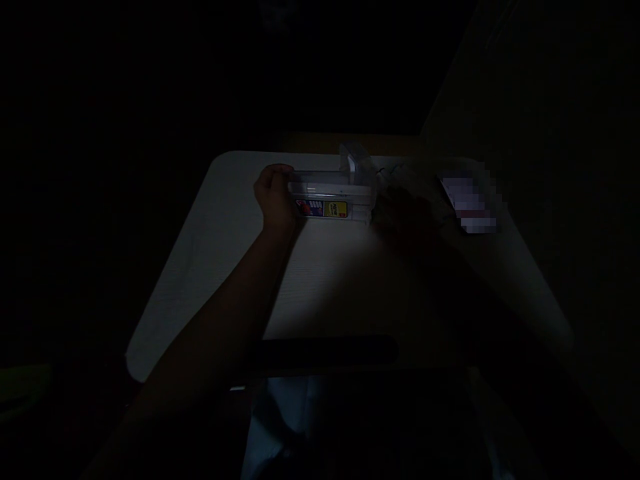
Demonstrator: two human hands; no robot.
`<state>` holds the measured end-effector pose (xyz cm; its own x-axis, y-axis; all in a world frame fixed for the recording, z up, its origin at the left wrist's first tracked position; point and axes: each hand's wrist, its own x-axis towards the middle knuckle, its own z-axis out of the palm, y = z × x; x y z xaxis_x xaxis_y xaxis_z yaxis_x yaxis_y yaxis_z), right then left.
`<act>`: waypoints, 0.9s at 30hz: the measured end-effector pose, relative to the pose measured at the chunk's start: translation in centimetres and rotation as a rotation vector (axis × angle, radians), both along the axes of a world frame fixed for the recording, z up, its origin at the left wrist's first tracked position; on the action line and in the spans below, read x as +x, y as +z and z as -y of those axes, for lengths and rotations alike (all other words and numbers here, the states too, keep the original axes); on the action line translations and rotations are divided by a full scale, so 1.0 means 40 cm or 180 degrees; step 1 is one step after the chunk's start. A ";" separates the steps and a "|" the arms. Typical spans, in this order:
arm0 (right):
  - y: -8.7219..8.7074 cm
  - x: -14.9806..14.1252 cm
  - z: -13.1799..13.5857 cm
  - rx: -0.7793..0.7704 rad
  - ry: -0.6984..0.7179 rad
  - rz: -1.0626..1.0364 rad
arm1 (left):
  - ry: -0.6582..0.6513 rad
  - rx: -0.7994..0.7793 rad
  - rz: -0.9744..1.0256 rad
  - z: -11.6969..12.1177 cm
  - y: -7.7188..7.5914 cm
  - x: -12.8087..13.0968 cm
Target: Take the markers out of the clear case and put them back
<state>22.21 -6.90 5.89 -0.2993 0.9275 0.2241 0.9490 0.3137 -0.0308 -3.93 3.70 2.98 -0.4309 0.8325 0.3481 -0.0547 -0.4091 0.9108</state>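
A clear plastic box (pixel 320 190) with a colourful yellow and blue label lies lengthwise near the far side of the white table. My left hand (pixel 276 193) is closed around its left end. At the right end a clear upright plastic piece, like a lid or end part (pixel 357 163), sticks up above the box. My right hand (pixel 407 220) is in deep shadow close to that right end. Its fingers are too dark to make out, and I cannot tell whether it touches the box.
The white table (pixel 200 267) has rounded corners and a dark slot or strip (pixel 330 350) along its near edge. A phone (pixel 470 203) with a lit, blurred screen lies to the right. The surroundings are very dark.
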 end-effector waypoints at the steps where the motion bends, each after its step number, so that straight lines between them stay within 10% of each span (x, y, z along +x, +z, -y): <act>1: -0.007 0.004 -0.002 -0.0104 0.0015 0.0034 | -0.0003 0.0001 -0.0003 0.000 0.000 0.000; 20: -0.010 0.025 -0.051 -0.0058 -0.0139 -0.0337 | 0.0069 0.0079 -0.0002 -0.003 -0.003 -0.002; 27: -0.008 -0.007 -0.050 0.0101 0.0464 -0.0438 | 0.0048 0.0064 0.0035 -0.005 -0.005 -0.001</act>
<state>21.91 -4.91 5.58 -0.3944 0.8684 0.3005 0.8810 0.4503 -0.1452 -3.98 3.89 2.78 -0.4474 0.8187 0.3599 -0.0583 -0.4283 0.9018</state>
